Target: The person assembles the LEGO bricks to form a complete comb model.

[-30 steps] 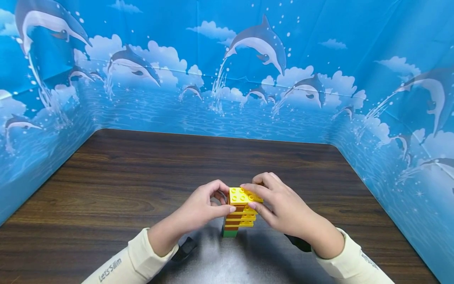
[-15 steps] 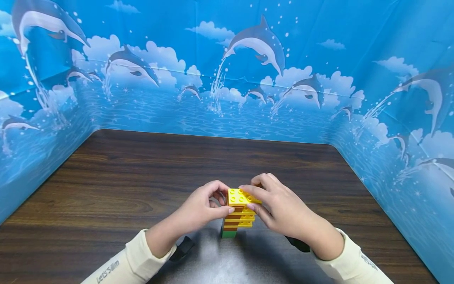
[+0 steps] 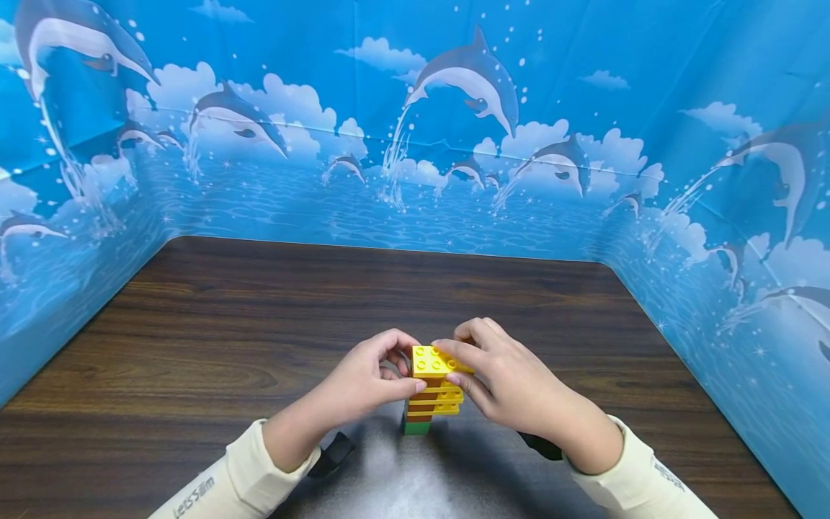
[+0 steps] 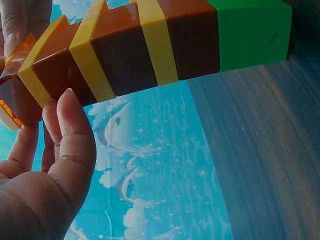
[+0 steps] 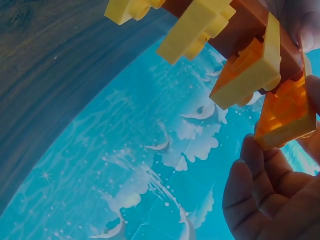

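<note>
A tall stack of toy building bricks stands on the table, with a green brick at its base. Above it, brown bricks alternate with thin yellow bricks that jut out toward the right. On top lies a yellow brick with studs. My left hand grips the upper stack from the left, thumb in front, fingers behind. With thumb and index finger, my right hand pinches the jutting right end of the top yellow brick. Those fingers partly cover that end.
The dark wood-grain table reaches back to a blue curtain printed with dolphins, which encloses the back and both sides. Black straps show at the wrists, beside cream sleeves.
The whole scene has drifted slightly left in the head view, stack included. Both hands keep their hold, with hardly any movement relative to the stack.
</note>
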Demonstrator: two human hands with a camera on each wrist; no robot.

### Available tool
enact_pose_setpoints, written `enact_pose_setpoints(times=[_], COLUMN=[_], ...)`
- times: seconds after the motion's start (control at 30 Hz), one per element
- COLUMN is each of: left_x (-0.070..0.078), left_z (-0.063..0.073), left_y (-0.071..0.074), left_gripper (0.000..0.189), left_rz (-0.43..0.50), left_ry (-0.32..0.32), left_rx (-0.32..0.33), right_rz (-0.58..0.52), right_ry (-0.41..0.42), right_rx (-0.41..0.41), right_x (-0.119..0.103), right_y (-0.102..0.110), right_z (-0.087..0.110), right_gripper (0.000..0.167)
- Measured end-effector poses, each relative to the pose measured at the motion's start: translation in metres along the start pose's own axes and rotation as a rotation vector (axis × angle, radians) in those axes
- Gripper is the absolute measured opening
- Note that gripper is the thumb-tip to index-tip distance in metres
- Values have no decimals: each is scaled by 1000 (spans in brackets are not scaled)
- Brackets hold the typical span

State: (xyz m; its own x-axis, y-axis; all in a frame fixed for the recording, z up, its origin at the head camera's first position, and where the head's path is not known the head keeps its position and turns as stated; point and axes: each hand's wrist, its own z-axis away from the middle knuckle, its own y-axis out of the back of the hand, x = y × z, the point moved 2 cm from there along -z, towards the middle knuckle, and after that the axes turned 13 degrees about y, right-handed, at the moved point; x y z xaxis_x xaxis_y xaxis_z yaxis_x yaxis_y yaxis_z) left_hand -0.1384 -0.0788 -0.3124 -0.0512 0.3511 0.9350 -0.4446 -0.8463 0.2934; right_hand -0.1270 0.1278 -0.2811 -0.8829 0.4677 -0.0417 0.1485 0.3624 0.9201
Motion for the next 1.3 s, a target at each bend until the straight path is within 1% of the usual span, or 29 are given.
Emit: enact_pose_setpoints(times=[0.2,0.4,0.53,0.7,0.87,1.03,1.2,1.3], left_x=[1,3,4,4,4,5,5,5], left_z=[1,2,4,4,4,5,5,5], left_y=[0,0,0,-1,-2,-2,-2,-2], left_gripper=[40,36,34,32,32,33,33,33], left_rz=[-2,5,19,31,37,44,56,67], left_ry=[2,-27,-48,-54,-48,-31,-22,-19], left_rx=[4,22,21,15,13,22,24,19], right_rz=[4,1,-6,-38,-113,-219,-384,-485], right_ry=[12,18,16,7,-26,-63,-114,-129], right_rx=[11,15,15,14,1,23,36,50], right_x=[0,0,0,2,4,5,9,11], right_y=[-1,-1,-2,-4,-5,-5,-6,-7], right_z=[0,0,1,1,2,4,5,4], right_gripper=[36,36,36,37,38,39,38,36])
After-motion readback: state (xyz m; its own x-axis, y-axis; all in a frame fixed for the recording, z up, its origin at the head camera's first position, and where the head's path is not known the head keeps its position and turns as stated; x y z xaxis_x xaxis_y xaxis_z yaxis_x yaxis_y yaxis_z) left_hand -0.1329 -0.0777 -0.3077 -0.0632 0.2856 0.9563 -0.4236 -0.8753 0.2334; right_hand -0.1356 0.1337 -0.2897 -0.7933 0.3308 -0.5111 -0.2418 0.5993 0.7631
